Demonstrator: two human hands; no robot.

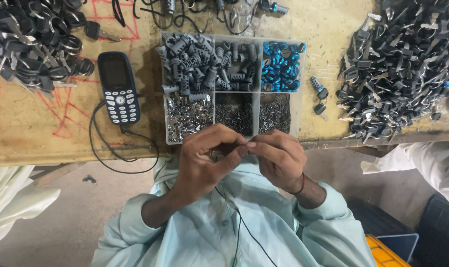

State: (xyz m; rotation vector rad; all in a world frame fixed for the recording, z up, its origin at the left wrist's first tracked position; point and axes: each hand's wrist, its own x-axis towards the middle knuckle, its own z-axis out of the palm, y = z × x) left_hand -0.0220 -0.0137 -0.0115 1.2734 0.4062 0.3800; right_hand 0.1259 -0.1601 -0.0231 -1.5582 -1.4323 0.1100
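While the left hand [204, 160] and right hand [278, 158] are meeting fingertip to fingertip, seemingly pinching a small part too hidden to identify, they are covering the near edge of the compartment tray [298, 89]; a mobile phone [118, 88] is lying on the worktop [36, 128].

Worn wooden workbench [46, 138], its yellowish top scuffed and marked with red scribbles. At centre lies a clear six-compartment tray [297, 89] of small metal parts: grey cylinders, blue rings, pins. Left of it, a dark blue keypad phone [118, 88] with a black cable [98, 153] looping over the bench edge. Heaps of black-headed keys occupy the far left [31, 44] and right [397, 74]; two loose cylinders [319, 94] lie just beside the tray.
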